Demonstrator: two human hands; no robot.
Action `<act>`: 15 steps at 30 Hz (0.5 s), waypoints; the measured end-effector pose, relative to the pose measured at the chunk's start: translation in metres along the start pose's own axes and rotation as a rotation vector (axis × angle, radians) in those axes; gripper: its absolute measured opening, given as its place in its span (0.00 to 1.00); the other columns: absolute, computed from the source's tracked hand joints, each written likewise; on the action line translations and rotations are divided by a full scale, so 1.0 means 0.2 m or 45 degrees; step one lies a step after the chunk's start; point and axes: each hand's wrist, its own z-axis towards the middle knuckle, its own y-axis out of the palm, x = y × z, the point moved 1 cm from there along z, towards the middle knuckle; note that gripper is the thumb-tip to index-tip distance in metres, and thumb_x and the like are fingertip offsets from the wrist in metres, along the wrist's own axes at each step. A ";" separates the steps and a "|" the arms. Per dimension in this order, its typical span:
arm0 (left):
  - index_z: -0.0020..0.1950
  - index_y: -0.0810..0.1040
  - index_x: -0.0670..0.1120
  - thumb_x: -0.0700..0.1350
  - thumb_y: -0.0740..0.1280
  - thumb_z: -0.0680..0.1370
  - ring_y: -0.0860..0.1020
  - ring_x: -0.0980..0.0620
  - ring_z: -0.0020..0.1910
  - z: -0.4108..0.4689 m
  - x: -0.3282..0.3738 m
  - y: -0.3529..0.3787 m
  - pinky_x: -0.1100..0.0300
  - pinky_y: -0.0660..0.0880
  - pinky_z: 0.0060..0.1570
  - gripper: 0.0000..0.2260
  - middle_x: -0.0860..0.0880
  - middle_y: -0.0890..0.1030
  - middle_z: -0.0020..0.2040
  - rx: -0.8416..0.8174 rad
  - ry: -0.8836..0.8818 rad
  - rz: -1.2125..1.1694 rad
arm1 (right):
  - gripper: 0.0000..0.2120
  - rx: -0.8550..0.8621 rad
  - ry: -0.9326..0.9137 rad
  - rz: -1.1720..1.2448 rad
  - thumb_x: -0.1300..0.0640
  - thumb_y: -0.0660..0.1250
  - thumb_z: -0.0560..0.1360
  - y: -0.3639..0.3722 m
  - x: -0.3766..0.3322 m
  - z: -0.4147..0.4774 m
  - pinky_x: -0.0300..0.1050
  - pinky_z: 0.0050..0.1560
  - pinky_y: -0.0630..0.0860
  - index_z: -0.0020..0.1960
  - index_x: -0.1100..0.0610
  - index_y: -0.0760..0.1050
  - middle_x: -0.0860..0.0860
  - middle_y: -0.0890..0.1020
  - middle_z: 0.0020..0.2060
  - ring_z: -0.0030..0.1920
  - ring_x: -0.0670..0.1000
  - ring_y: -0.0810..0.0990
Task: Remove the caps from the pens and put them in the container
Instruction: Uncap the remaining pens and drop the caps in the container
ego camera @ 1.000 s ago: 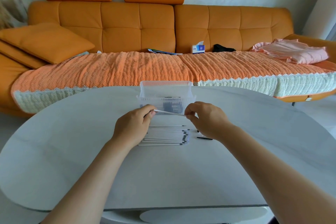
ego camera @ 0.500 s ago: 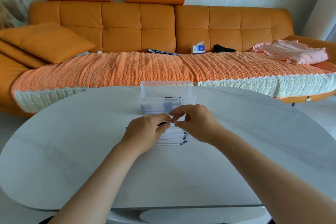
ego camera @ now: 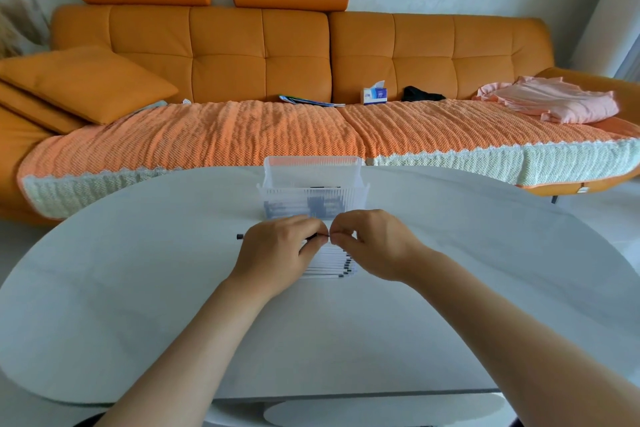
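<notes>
The left hand (ego camera: 277,253) grips a pen (ego camera: 239,237) above the pile of pens (ego camera: 329,265), just before the container (ego camera: 277,191) toward the table's (ego camera: 138,305) far edge. The right hand (ego camera: 375,246) pinches its cap (ego camera: 316,236). Pull straight along the barrel, left hand steady, without scattering the pile.

Left hand (ego camera: 277,253) and right hand (ego camera: 377,246), both bare. Forearms (ego camera: 194,350) bare as well, uncovered all the way down to the bottom edge.

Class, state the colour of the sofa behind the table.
The sofa is orange; the head view shows it best.
</notes>
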 end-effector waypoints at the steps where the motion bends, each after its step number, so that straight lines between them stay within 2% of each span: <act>1: 0.44 0.78 0.55 0.56 0.60 0.78 0.77 0.57 0.37 0.01 0.01 0.00 0.59 0.71 0.30 0.10 0.57 0.79 0.38 0.024 0.031 0.016 | 0.08 -0.012 0.044 0.099 0.55 0.63 0.77 0.00 0.00 0.00 0.45 0.39 0.74 0.41 0.47 0.77 0.41 0.78 0.33 0.35 0.45 0.74; 4: 0.42 0.79 0.54 0.52 0.63 0.77 0.75 0.55 0.35 0.02 0.04 0.00 0.57 0.70 0.29 0.08 0.55 0.78 0.36 0.123 0.091 0.087 | 0.12 -0.071 0.223 0.441 0.60 0.63 0.75 -0.01 -0.01 0.00 0.40 0.32 0.66 0.35 0.50 0.76 0.43 0.72 0.25 0.29 0.45 0.68; 8: 0.43 0.79 0.53 0.50 0.63 0.78 0.75 0.54 0.34 0.03 0.06 0.01 0.56 0.69 0.28 0.07 0.55 0.78 0.36 0.162 0.122 0.096 | 0.13 -0.128 0.420 0.850 0.64 0.62 0.76 -0.02 -0.02 0.00 0.36 0.26 0.60 0.33 0.58 0.72 0.46 0.67 0.24 0.24 0.45 0.61; 10: 0.42 0.78 0.54 0.51 0.63 0.77 0.75 0.55 0.34 0.03 0.07 0.01 0.58 0.69 0.27 0.06 0.56 0.78 0.36 0.137 0.040 0.042 | 0.13 -0.084 0.357 0.697 0.62 0.62 0.77 -0.03 -0.02 -0.01 0.37 0.27 0.62 0.33 0.56 0.72 0.44 0.68 0.24 0.24 0.44 0.63; 12: 0.42 0.77 0.54 0.51 0.64 0.76 0.75 0.56 0.34 0.03 0.05 0.03 0.60 0.70 0.28 0.05 0.58 0.79 0.37 0.107 -0.059 -0.010 | 0.11 -0.046 0.217 0.324 0.59 0.62 0.77 -0.05 0.00 -0.02 0.39 0.31 0.66 0.36 0.52 0.76 0.43 0.73 0.26 0.26 0.42 0.69; 15: 0.44 0.78 0.55 0.50 0.65 0.77 0.77 0.57 0.38 0.01 0.01 0.05 0.60 0.72 0.32 0.03 0.60 0.80 0.41 0.049 -0.134 -0.032 | 0.08 -0.016 0.226 0.041 0.52 0.64 0.77 -0.09 0.07 -0.02 0.41 0.39 0.72 0.43 0.47 0.80 0.40 0.82 0.37 0.37 0.40 0.77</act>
